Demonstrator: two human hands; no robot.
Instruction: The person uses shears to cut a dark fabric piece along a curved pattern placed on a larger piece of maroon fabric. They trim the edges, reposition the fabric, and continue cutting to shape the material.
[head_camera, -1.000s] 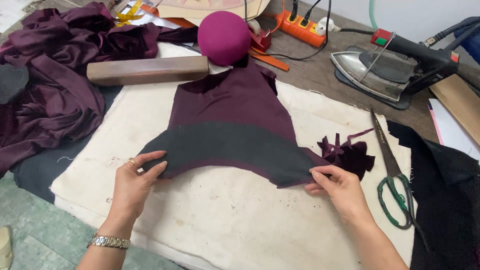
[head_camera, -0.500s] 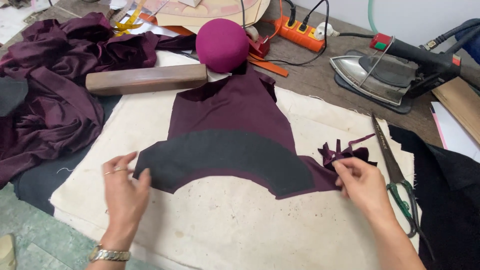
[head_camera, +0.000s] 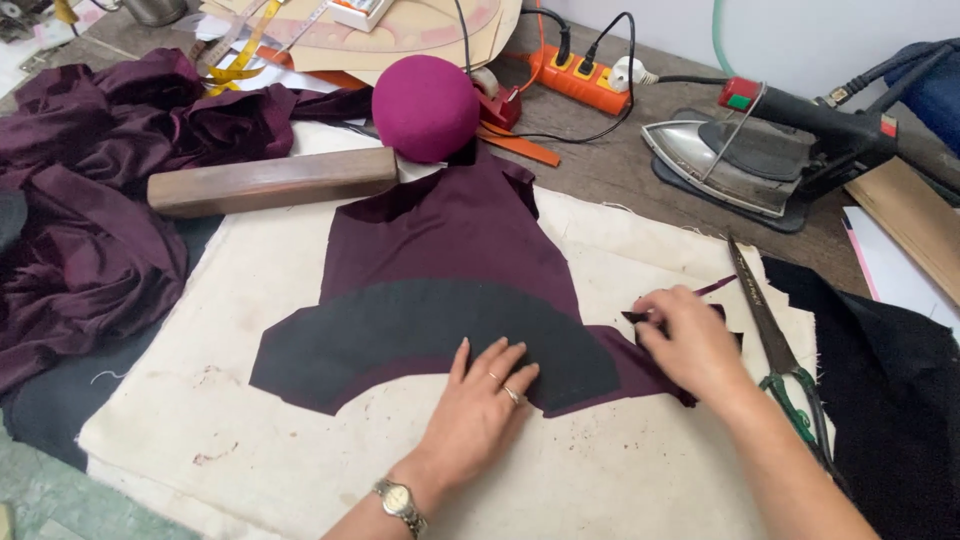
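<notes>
A plum fabric piece (head_camera: 450, 235) lies flat on a cream pressing cloth (head_camera: 250, 290), with a curved black band (head_camera: 400, 330) across its lower part. My left hand (head_camera: 478, 410) rests palm down, fingers apart, on the band's lower edge near the middle. My right hand (head_camera: 690, 345) is at the piece's right end, fingers curled over small plum scraps (head_camera: 720, 315); whether it grips them I cannot tell.
Scissors (head_camera: 775, 340) lie just right of my right hand. An iron (head_camera: 740, 165) sits at the back right, an orange power strip (head_camera: 580, 80) behind. A magenta rounded form (head_camera: 425, 105) and wooden block (head_camera: 270, 180) lie at the back. Bunched plum fabric (head_camera: 90, 200) fills the left, black cloth (head_camera: 880, 400) the right.
My left hand moved from the band's left end to its middle and lies flat. My right hand shifted slightly right onto the scraps. The view moved closer.
</notes>
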